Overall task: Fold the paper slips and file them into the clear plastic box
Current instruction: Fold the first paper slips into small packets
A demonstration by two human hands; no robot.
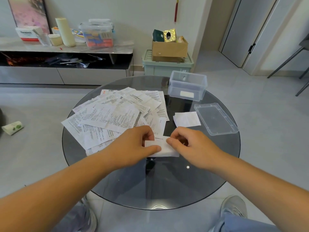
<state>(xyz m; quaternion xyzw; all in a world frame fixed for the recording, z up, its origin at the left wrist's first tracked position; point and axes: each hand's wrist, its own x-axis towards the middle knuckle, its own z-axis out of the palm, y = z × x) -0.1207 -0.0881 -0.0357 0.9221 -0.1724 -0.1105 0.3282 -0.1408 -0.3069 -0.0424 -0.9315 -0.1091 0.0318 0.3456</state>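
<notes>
Head | paper slip (167, 151) | pinched between left hand (133, 146); right hand (192, 144)

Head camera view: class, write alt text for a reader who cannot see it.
The left hand and right hand pinch a folded paper slip over a round glass table. Beyond them lies a pile of unfolded slips; at right stand the open clear plastic box, its lid and a few folded slips.
</notes>
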